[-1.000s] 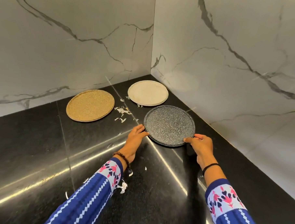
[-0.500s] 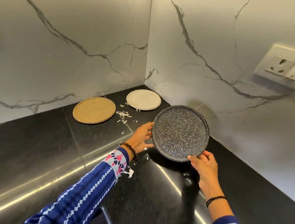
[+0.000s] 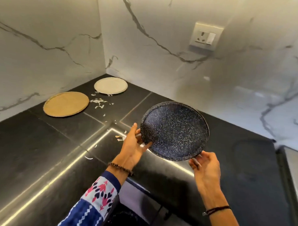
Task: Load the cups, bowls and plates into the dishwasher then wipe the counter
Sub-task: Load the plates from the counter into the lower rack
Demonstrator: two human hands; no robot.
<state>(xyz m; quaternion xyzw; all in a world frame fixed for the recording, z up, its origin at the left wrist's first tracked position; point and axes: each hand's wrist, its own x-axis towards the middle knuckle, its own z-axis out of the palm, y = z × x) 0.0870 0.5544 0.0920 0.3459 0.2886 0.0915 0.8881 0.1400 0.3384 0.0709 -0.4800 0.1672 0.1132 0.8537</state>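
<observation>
Two hands on one plate: we've got the dark plate [image 3: 175,131] off the counter [image 3: 32,150] now. A second ago it lay flat on the black stone with our fingertips just reaching its edges. Now it's in the air at centre-right of the frame, tipped so the speckled face looks at us.

Grip-wise, our left hand [image 3: 135,144] pinches the left rim, thumb over the face and fingers tucked behind. Our right hand [image 3: 205,164] holds the lower-right rim with its fingers curled round the edge. Both holds look firm to us.

So plate one of three is picked up and, we'd guess, headed for the dishwasher. We can't actually make out the dishwasher. There's something dark and blurry at the bottom edge under the counter lip, but we can't tell what it is.

Past the plate, around mid-frame, white scraps [image 3: 99,102] are scattered over the stone, which is a job for the wipe later on. Further back on the left sits the tan plate [image 3: 65,103], lying flat. Behind it, tucked toward the corner, is the white plate [image 3: 111,85]. Both are untouched and well away from our hands, and we see no cups or bowls from here.

Way up at upper right there's a socket [image 3: 205,36] on the marble wall [image 3: 45,40], which has nothing to do with the job. We reckon it's early days: two plates still to load, then the wiping.
</observation>
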